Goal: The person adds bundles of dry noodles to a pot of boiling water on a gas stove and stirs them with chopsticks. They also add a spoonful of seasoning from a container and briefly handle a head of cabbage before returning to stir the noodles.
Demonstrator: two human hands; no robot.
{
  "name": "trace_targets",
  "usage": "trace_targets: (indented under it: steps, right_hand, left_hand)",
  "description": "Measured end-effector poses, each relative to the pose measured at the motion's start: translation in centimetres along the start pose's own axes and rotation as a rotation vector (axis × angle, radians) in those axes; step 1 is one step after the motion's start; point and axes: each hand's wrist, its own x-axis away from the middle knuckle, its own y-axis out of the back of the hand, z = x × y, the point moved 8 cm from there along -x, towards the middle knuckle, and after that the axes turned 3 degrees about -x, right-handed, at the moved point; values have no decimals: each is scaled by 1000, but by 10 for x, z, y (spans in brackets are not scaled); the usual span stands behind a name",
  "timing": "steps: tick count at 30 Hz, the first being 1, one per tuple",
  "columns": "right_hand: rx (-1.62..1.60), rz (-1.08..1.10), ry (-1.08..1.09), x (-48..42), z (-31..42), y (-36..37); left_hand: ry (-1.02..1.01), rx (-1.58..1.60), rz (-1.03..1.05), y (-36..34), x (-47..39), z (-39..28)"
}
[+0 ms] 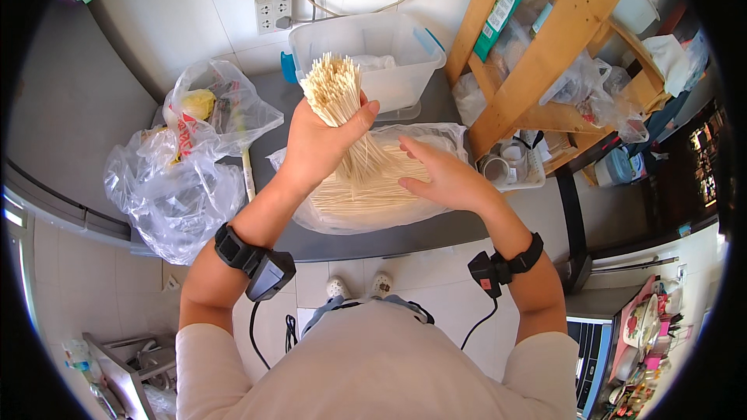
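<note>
My left hand (324, 139) grips a thick bundle of dried noodles (334, 86), pale and thin. The bundle stands tilted, its cut ends fanned towards the wall and its lower ends spreading over more noodles (350, 197) that lie in an opened clear plastic bag (373, 223). Just right of the bundle is my right hand (440, 172), fingers apart and holding nothing, above the bag's right part. Behind the bag stands a translucent plastic bin (402, 58) with blue latches, a white plastic-wrapped item (373, 62) inside it.
Plastic bags (192, 186) with produce crowd the counter's left side. A wooden shelf (543, 52) rises at the right, with a white basket of glass jars (513, 163) at its foot. Up on the tiled wall hangs a power strip (273, 3) with plugged-in cords. The counter's front edge (373, 251) is near me.
</note>
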Motion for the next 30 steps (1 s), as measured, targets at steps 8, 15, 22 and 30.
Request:
trace_targets:
  steps: [8,15,22,30]
  right_hand:
    - [-353,-208,281,-24,50,3]
    - [-611,-217,170,-53,37,-18]
    - [-584,-328,165,-50,27,-5]
    - [-758,-482,88,-32,8,10]
  left_hand:
    - [56,125,26,-10,1,1]
    - [135,222,65,-28,5,-1]
    - [-19,141,208,-34,-2,-17]
    - [14,109,177,0,14,-18]
